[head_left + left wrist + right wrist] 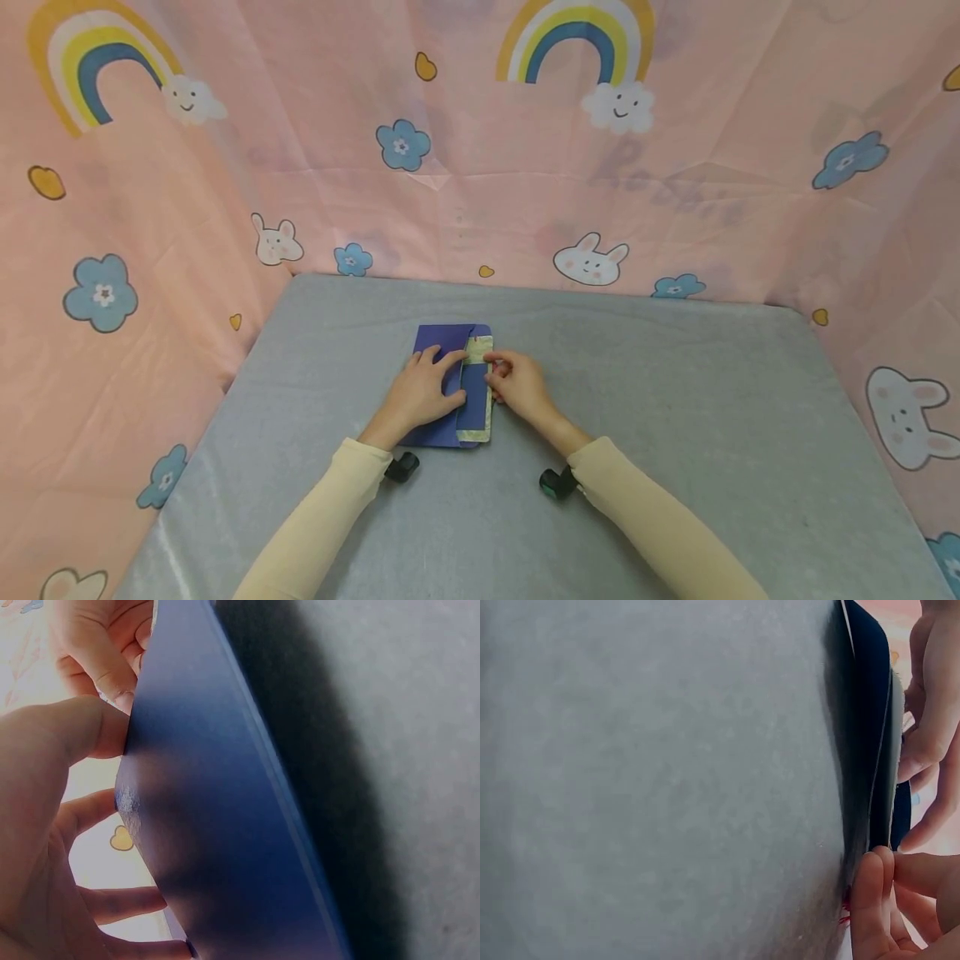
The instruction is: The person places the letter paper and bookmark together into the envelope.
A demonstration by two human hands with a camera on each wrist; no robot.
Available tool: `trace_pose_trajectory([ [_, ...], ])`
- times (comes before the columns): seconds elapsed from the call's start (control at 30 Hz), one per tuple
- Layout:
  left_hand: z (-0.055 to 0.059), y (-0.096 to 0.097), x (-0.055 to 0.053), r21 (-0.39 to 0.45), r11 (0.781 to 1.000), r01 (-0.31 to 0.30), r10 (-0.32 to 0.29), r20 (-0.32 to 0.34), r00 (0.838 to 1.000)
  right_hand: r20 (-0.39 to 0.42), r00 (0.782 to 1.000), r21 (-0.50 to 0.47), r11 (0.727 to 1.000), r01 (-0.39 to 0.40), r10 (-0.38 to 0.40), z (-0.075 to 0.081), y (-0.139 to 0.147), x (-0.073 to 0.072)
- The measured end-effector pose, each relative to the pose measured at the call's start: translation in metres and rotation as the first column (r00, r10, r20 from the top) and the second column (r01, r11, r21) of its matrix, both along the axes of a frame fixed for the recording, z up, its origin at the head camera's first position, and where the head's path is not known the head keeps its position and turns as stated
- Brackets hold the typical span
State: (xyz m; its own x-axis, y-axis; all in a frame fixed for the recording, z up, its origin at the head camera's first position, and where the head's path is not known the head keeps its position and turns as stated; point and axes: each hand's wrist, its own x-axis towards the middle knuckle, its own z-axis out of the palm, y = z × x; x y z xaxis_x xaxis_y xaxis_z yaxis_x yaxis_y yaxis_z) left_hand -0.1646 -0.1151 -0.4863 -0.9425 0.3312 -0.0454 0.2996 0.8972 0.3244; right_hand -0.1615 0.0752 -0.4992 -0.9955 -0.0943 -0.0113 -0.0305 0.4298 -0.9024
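A dark blue-purple envelope [435,335] lies on the table, its opening to the right. Out of that opening sticks a card [472,398] with a blue panel and pale green patterned ends. My left hand [422,392] rests on the envelope with fingers spread, thumb and forefinger by the opening edge. At the card's right edge, my right hand [522,388] pinches it between thumb and fingers. In the right wrist view, a bit of something red [846,906] shows beside the right fingertips; its kind is unclear. The card's inner part is hidden in the envelope.
A grey cloth covers the table [675,417]. Pink curtains [465,208] with rainbows, rabbits and flowers hang along the back and both sides. A small black camera [402,467] sits at the left wrist and another black camera [558,482] at the right.
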Motion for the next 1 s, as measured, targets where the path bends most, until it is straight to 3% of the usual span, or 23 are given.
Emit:
trace_pose_trajectory([
  [0.23,0.0,0.0,0.0,0.013,1.0,0.001,-0.001,-0.003,1.0,-0.005,0.998,-0.012,0.998,0.066,-0.066,-0.003,0.003,-0.002],
  [0.4,0.0,0.0,0.0,0.017,1.0,0.006,-0.006,-0.002,1.0,-0.04,0.993,0.071,0.991,0.112,-0.11,-0.003,0.004,-0.004],
  [0.53,0.0,0.0,0.0,0.022,1.0,0.007,-0.007,-0.006,1.0,-0.079,0.99,0.152,0.98,0.126,-0.115,-0.003,0.002,-0.004],
  [1.0,0.002,-0.001,0.001,0.015,1.0,0.013,-0.013,-0.009,1.0,-0.147,0.983,0.288,0.946,0.146,-0.107,0.0,-0.007,-0.004],
])
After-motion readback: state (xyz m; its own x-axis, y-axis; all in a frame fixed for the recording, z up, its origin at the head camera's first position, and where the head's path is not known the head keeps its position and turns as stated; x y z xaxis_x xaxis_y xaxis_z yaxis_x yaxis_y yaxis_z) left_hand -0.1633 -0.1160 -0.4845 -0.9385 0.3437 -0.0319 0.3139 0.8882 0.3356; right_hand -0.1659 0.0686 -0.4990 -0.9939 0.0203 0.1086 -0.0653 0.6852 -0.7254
